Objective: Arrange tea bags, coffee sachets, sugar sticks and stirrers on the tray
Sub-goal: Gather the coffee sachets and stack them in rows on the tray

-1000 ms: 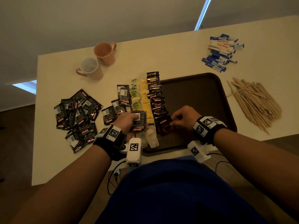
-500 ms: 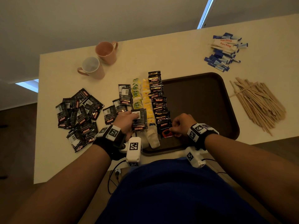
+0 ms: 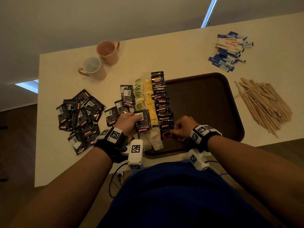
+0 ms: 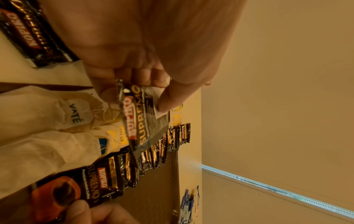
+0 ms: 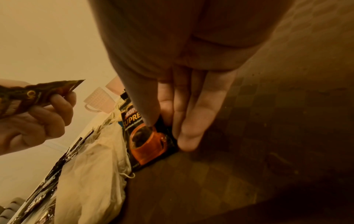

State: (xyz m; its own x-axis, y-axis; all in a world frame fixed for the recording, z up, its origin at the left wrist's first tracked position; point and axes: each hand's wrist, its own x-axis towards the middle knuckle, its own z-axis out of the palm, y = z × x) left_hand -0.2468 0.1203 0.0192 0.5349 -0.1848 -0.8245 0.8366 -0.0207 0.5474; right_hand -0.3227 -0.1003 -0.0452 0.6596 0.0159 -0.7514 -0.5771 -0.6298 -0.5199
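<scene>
The nearest coffee sachet (image 3: pixel 166 131) lies at the tray's (image 3: pixel 205 99) front-left, pinched by the right hand (image 3: pixel 182 128). The left hand (image 3: pixel 127 122) pinches 1 spare sachet (image 3: pixel 141 120). A careless nudge could disturb the overlapping row (image 3: pixel 160 99).

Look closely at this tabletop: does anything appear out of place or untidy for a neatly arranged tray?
Yes. The sugar sticks and stirrers lie in loose heaps on the table, off the tray. A pile of coffee sachets sprawls at angles left of it.
</scene>
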